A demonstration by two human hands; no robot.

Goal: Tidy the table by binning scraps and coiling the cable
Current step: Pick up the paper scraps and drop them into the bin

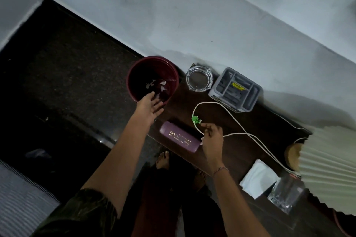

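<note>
The left hand [151, 105] hangs flat and spread over the near rim of the maroon bin [153, 78], palm down, with nothing in it; white paper scraps [155, 84] lie on the bin's bottom. The bin stands on the dark floor, hard against the end of the dark wooden table [240, 152]. The right hand [212, 136] is down over the table with its fingers curled in a pinch at the white cable [248, 134], and something small and white shows under the fingers, though I cannot tell whether it is a scrap or the cable's end. Just beyond its fingertips lies a crumpled green scrap [196, 119], right against the cable. The cable loops loosely across the table, uncoiled, trailing off toward the pleated lampshade [331, 167]. A purple case [180, 139] with gold lettering lies beside the right hand. A glass ashtray [199, 80] and a grey organiser tray [236, 89] sit along the wall.
</note>
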